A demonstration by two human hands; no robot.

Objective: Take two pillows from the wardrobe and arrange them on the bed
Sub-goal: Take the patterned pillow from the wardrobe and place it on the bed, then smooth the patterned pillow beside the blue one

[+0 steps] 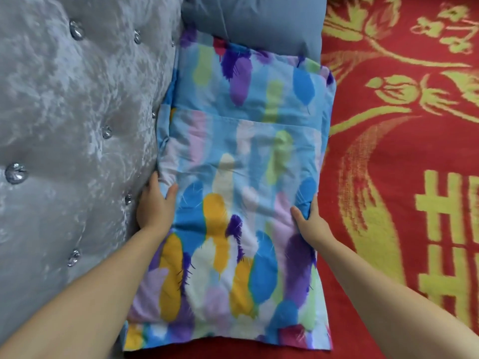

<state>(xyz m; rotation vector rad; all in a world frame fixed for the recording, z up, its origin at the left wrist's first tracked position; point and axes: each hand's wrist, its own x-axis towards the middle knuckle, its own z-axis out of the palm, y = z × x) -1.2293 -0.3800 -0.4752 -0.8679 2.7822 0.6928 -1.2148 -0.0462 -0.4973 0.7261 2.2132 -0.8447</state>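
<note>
A pillow in a light blue case with coloured feather shapes (241,177) lies lengthwise on the bed, along the headboard. My left hand (155,203) grips its left edge, thumb on top and fingers tucked between pillow and headboard. My right hand (308,218) grips its right edge, thumb on top and fingers curled under the side. Beyond it lies a plain grey-blue pillow (261,19), whose near end is overlapped by the feather pillow.
A grey tufted velvet headboard (77,112) with shiny buttons fills the left side. A red bed cover (404,156) with a yellow pattern spreads to the right and under the pillows.
</note>
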